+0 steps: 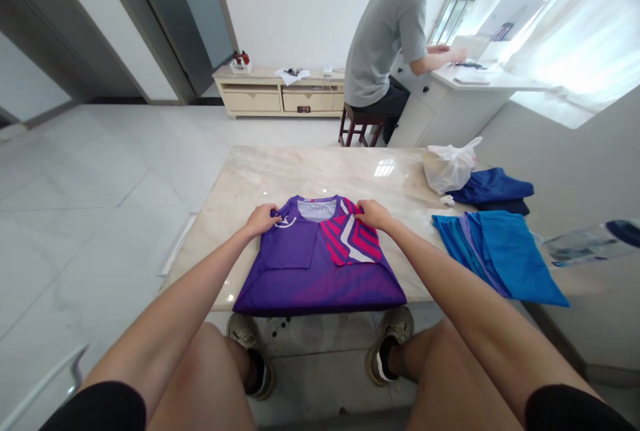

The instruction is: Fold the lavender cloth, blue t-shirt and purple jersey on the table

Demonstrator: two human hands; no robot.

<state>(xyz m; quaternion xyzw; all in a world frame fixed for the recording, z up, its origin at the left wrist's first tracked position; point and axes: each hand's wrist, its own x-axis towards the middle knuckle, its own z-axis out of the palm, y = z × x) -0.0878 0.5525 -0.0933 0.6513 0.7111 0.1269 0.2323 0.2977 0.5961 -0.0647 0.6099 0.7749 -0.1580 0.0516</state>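
Note:
A purple shirt [320, 288] lies spread on the marble-patterned table [280, 168], its neckline at the far side and its lower edge along the table's near edge. Both sleeves are folded inward over the body; the right one has a pink, white and purple pattern. My left hand [263, 218] pinches the shirt at its left shoulder, beside a white logo. At the right shoulder, my right hand [373, 214] grips the patterned fabric between thumb and fingers.
To the right lie folded blue garments [515, 251], darker blue cloth [493, 186], a white plastic bag [450, 164] and a clear bottle [590, 244]. A person [385, 31] sits at a white desk [480, 78] beyond the table. A low cabinet [255, 99] stands against the wall.

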